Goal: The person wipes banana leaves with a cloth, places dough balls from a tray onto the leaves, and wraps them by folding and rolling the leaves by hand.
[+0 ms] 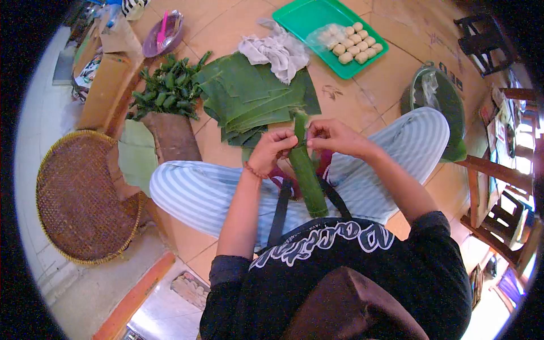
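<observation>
- Left hand point(273, 148): forearm extends forward from the lap, with a reddish-brown beaded bracelet point(256, 171) at the wrist. Fingers are curled; the thumb points inward, toward the right hand.
- Left grip: closed, with the thumb pressed on the left edge of a long, narrow, green leaf piece point(309, 178).
- Right hand point(338, 137): forearm angles forward and inward from the right. The wrist is bent, the back of the hand faces up, and the fingers point toward the left hand.
- Right grip: thumb and fingertips are drawn close together at the right edge of the leaf piece. Whether they pinch a fold of it cannot be told.
- Leaf piece position: between the two hands, lengthwise to the body. A short end projects forward past the fingertips; the longer portion runs back over the lap, to the black short-sleeved shirt point(340, 266).
- Ahead of the hands: a stack of flat, dark-green leaf sheets point(249, 93) lies on the tan tiled floor point(226, 28), with a crumpled whitish cloth point(275, 51) on its far edge.
- Beyond, to the right: a bright-green rectangular plastic tray point(300, 20) bears rows of pale rounded pieces point(357, 44).
</observation>
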